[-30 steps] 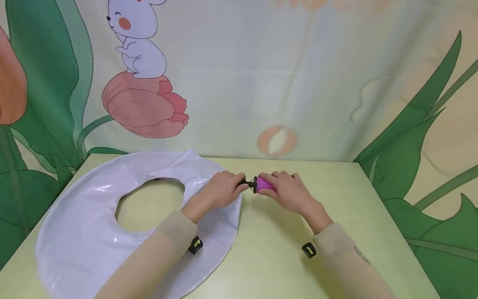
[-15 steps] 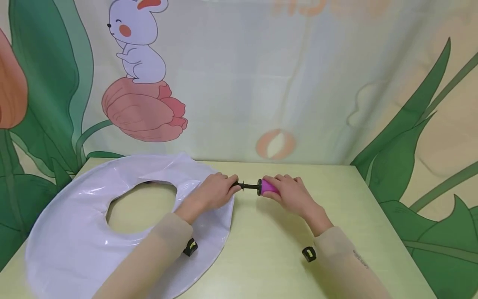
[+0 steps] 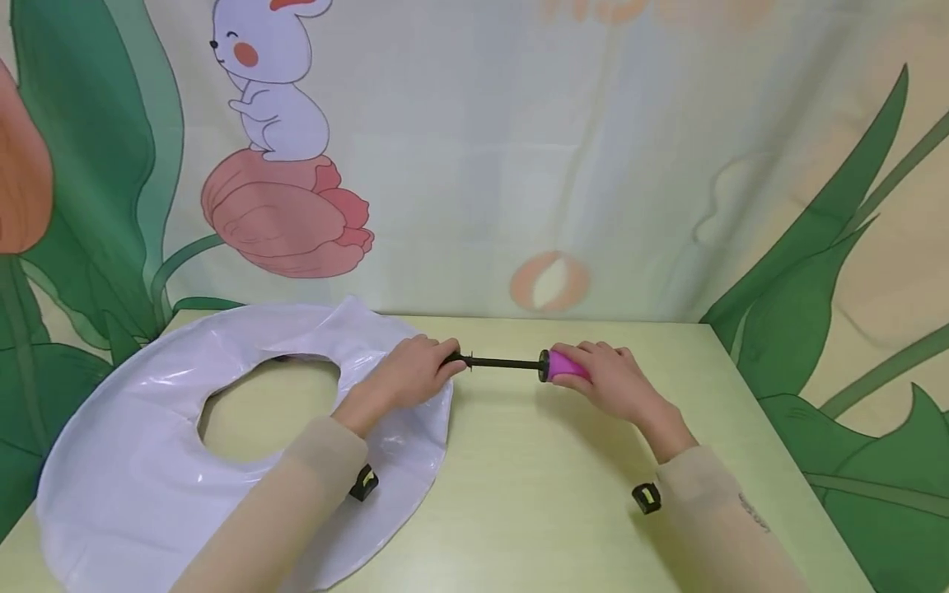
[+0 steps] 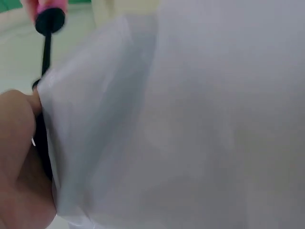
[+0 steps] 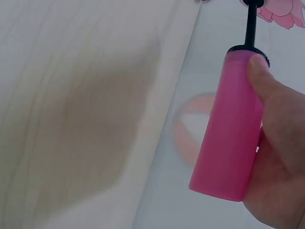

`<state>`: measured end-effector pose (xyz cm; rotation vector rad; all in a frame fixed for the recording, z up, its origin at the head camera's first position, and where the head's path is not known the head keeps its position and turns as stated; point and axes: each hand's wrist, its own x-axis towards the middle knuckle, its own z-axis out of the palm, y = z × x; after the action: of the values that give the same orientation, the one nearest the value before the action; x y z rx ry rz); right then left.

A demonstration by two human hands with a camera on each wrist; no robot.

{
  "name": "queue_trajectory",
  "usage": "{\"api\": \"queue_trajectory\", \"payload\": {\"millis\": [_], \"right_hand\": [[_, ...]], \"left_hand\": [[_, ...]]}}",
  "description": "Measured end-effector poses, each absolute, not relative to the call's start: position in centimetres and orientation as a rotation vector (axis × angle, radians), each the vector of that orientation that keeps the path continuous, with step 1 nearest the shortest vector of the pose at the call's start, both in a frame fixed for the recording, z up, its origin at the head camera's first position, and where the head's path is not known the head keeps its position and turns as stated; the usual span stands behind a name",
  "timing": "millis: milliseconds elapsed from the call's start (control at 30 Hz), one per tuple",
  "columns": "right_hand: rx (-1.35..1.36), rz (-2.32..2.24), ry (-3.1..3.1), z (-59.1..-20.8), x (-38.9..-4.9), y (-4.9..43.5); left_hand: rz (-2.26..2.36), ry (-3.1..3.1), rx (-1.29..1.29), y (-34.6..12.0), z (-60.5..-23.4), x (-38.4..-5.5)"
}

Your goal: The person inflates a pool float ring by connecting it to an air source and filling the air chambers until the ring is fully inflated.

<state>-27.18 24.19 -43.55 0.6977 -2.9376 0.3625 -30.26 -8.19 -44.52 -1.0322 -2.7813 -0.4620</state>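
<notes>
A hand air pump with a pink barrel (image 5: 228,129) and a thin black rod (image 3: 507,363) is stretched out between both hands. My right hand (image 3: 611,381) grips the pink barrel, its thumb lying near the black collar in the right wrist view. The left hand (image 3: 415,371) grips the black end of the pump, most of which its fingers hide. Right beside that hand lies a flat, wrinkled, pale lilac-white inflatable ring (image 3: 126,436), which fills much of the left wrist view (image 4: 181,119). Whether the pump's black end is fitted into the ring cannot be seen.
The ring covers the left part of a pale yellow-green table (image 3: 534,494). Behind the table hangs a printed cloth (image 3: 445,165) with a rabbit, tulips and green leaves. A small black wrist camera (image 3: 647,497) shows under the right sleeve, another (image 3: 363,483) under the left.
The two hands have moved apart, the right rightward and the left leftward. Much more of the pump's black rod shows. The ring has shifted a little to the left.
</notes>
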Motion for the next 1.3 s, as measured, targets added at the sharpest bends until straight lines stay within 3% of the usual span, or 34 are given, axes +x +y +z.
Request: {"api": "queue_trajectory", "payload": {"millis": [167, 533, 967, 1300], "right_hand": [[0.687, 0.368, -2.948, -44.1, -27.4, 24.4], [0.757, 0.245, -2.909, -43.6, -26.8, 19.3], [0.645, 0.324, -2.936, -44.0, -26.5, 24.3], [0.718, 0.169, -2.868, -44.1, -26.5, 18.7]], "left_hand": [[-0.415, -2.781, -1.011, -7.8, -44.6, -30.1], [-0.343, -2.796, -1.037, -4.1, -45.0, -29.3], [-0.320, -2.760, -1.044, -7.5, -45.4, -30.0], [-0.328, -2.780, -1.018, -4.4, -45.2, -28.9]]}}
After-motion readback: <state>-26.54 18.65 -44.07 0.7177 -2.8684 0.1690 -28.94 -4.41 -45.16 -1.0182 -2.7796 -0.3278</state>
